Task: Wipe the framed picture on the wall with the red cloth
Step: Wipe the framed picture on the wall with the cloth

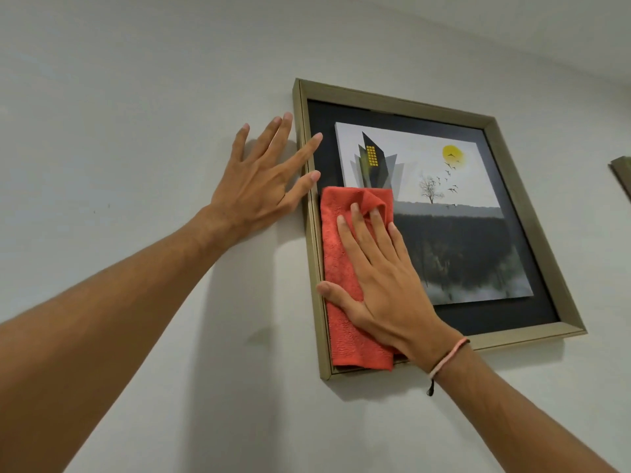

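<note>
Right hand (382,285) flat, fingers apart, pressing red cloth (341,268) on lower-left of framed picture (444,213). Left hand (259,182) open, bracing frame edge w/ wall (136,131). Keep pressure light & even; sweep across glass.

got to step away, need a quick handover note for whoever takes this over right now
Left hand: open, flat on the wall, fingertips over the left edge of the framed picture, steadying it.
Right hand: flat, pressing the red cloth on the picture's lower left part.
Done: wiping is under way at the lower left; how much is already wiped cannot be told.
Left: likely the right side, the top and the frame.
</note>
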`<action>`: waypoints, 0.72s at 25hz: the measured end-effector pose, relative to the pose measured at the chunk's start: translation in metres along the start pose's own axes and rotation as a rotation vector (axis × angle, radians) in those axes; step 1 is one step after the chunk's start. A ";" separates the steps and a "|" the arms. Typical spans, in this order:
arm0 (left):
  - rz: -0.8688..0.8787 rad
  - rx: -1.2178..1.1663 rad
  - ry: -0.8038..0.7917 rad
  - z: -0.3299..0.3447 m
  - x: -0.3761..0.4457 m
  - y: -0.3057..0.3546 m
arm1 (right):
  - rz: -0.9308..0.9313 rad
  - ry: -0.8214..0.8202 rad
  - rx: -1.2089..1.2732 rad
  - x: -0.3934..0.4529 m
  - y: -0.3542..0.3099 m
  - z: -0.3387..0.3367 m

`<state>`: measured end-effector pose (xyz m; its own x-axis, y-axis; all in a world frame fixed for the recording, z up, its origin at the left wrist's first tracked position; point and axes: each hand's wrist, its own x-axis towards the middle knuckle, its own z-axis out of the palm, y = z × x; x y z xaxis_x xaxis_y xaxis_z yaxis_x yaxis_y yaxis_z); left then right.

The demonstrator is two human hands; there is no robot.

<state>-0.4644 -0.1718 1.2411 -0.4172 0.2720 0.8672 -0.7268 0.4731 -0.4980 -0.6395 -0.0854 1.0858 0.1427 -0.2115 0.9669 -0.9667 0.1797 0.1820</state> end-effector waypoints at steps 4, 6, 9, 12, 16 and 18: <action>0.002 0.001 0.008 0.001 0.000 -0.001 | 0.028 -0.070 0.019 0.035 -0.002 -0.005; -0.007 0.009 0.011 0.002 0.000 -0.001 | 0.027 -0.082 0.025 0.045 -0.003 -0.008; -0.027 0.017 -0.003 0.004 0.000 -0.001 | 0.044 -0.088 0.082 0.027 -0.012 -0.007; -0.040 0.017 -0.004 0.005 0.000 -0.001 | 0.021 -0.105 0.135 -0.035 -0.029 0.000; -0.047 0.026 -0.013 0.002 0.000 0.002 | 0.057 -0.155 0.151 -0.080 -0.040 0.001; -0.045 0.038 -0.021 0.002 0.000 0.003 | 0.080 -0.153 0.156 -0.071 -0.044 0.000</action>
<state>-0.4674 -0.1718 1.2402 -0.3948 0.2331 0.8887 -0.7652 0.4518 -0.4585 -0.6074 -0.0781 1.0093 0.0425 -0.3476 0.9367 -0.9964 0.0537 0.0651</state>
